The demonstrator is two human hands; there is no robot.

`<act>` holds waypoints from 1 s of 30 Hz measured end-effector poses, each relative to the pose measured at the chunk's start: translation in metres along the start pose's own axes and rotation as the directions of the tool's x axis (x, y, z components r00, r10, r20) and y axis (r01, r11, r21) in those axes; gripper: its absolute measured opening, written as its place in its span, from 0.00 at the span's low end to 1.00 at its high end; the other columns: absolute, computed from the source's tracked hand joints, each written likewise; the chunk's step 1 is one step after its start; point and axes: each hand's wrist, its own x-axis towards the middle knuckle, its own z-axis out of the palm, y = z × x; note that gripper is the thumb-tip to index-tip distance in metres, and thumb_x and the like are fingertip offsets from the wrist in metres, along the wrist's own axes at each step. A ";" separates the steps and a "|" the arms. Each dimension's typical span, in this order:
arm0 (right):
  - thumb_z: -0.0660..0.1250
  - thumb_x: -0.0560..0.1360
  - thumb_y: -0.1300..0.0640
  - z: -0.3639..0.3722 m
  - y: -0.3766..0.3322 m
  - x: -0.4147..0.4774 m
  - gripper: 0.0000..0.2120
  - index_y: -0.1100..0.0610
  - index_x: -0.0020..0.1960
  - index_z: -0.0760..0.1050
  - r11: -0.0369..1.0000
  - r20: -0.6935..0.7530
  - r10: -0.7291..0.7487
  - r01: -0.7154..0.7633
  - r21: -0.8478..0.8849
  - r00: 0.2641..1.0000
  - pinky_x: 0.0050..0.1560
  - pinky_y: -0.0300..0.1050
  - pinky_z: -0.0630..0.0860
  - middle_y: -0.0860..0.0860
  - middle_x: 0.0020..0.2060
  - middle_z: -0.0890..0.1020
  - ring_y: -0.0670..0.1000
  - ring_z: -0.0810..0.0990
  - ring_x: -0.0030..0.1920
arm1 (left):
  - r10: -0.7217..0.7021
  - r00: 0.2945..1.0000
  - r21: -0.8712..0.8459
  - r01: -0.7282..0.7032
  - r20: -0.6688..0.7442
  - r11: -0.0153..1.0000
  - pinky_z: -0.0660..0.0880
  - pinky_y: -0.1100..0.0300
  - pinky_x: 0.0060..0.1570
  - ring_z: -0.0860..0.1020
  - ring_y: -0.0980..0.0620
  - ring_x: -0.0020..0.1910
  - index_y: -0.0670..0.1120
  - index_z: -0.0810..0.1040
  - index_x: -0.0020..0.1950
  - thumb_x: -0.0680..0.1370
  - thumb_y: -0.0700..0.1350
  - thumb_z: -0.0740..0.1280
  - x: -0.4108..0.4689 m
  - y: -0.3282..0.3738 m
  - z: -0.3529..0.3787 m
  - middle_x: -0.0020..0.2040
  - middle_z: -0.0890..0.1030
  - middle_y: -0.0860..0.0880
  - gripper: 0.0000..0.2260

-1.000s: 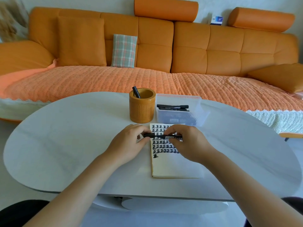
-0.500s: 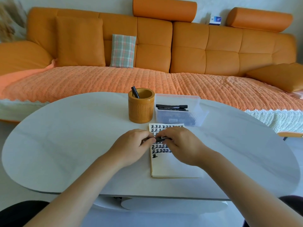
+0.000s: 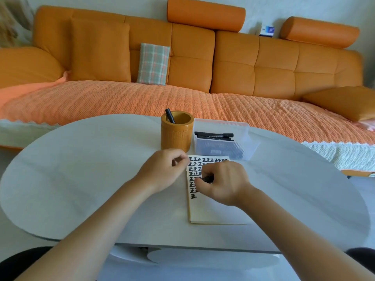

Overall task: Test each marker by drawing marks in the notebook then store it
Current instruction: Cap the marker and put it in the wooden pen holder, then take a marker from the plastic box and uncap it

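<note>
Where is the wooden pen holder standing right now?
In the head view, the wooden pen holder stands mid-table toward the sofa, directly left of the clear plastic box of markers and just beyond the left hand.

A: Anything legible?
B: Rows of the character 正, in black, on the notebook [image 3: 213, 207] page. The markers [image 3: 213, 135] in the clear box [image 3: 243, 142] carry white print — too small to read.
</note>
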 end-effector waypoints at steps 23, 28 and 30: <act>0.68 0.78 0.57 -0.026 -0.046 0.174 0.11 0.52 0.60 0.78 0.800 -0.275 0.070 0.110 0.589 0.959 0.40 0.32 0.74 0.44 0.45 0.82 0.44 0.81 0.45 | -0.187 0.953 -0.157 0.152 -0.239 0.976 0.73 0.49 0.62 0.71 0.51 0.66 0.52 0.63 0.73 0.76 0.55 0.68 0.077 -0.045 -0.023 0.70 0.68 0.51 0.28; 0.72 0.74 0.54 -0.015 -0.033 0.172 0.09 0.49 0.54 0.81 0.926 -0.097 0.037 0.002 0.377 0.995 0.46 0.45 0.79 0.45 0.44 0.84 0.47 0.81 0.46 | -0.153 0.952 -0.158 0.114 -0.266 0.981 0.74 0.55 0.58 0.72 0.52 0.63 0.51 0.66 0.72 0.76 0.55 0.68 0.076 -0.051 -0.023 0.67 0.70 0.51 0.27; 0.71 0.75 0.54 -0.019 -0.028 0.170 0.11 0.50 0.57 0.82 0.919 -0.054 0.010 0.012 0.393 0.998 0.47 0.42 0.78 0.45 0.47 0.85 0.47 0.82 0.49 | -0.145 0.948 -0.125 0.114 -0.282 0.986 0.74 0.56 0.56 0.73 0.52 0.63 0.51 0.66 0.72 0.75 0.56 0.68 0.075 -0.051 -0.021 0.66 0.70 0.51 0.27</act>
